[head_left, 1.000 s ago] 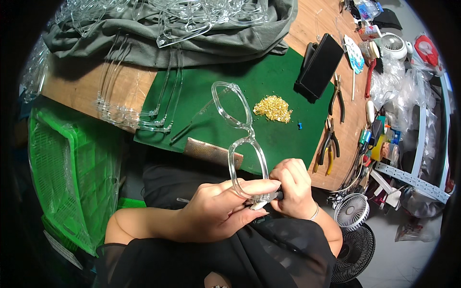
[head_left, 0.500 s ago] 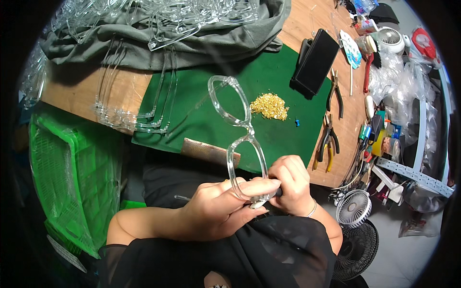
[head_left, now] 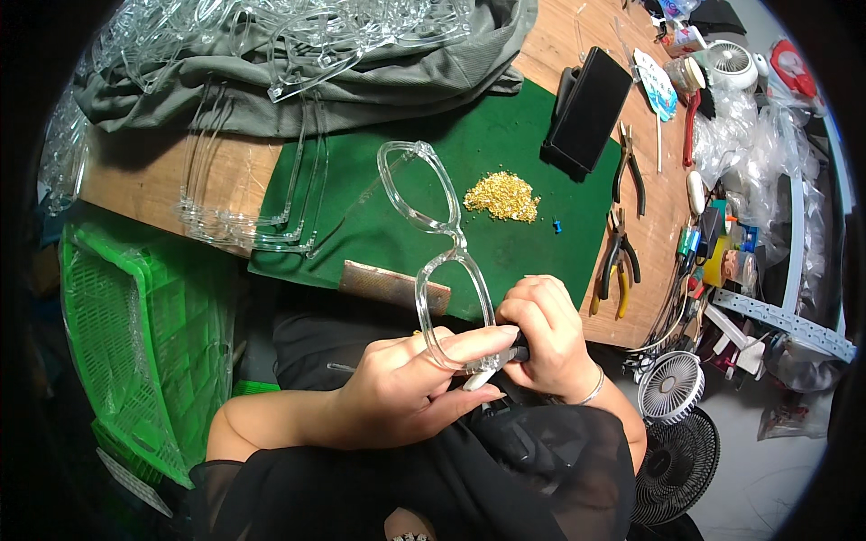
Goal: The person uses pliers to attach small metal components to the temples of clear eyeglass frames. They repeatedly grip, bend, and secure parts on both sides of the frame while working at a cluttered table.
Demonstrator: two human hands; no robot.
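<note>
A clear plastic eyeglass frame (head_left: 458, 242) stands tilted up from my left hand (head_left: 419, 383), its hinge end pinched between thumb and fingers. One temple reaches away over the mat; another thin clear end pokes out by my wrist. My right hand (head_left: 546, 338) is closed around a small black tool (head_left: 518, 353), which meets the frame's hinge corner. Most of that tool is hidden in my fist, so its kind does not show. Beyond my hands, a heap of tiny gold metal pieces (head_left: 503, 197) lies on the green mat (head_left: 361, 216), with a blue push pin (head_left: 557, 225) beside it.
Several clear frames (head_left: 253, 225) stand at the left table edge; more are piled on grey cloth (head_left: 388, 99). A black phone (head_left: 591, 108) and two pliers (head_left: 629, 171) lie to the right. A brown block (head_left: 394, 287) sits at the mat's front. Green crates (head_left: 144, 334) stand left, fans (head_left: 669, 386) right.
The eyeglass frame has shifted slightly left in view. My right hand has turned a little, with its fingers raised, and still grips the black tool at the hinge corner.
</note>
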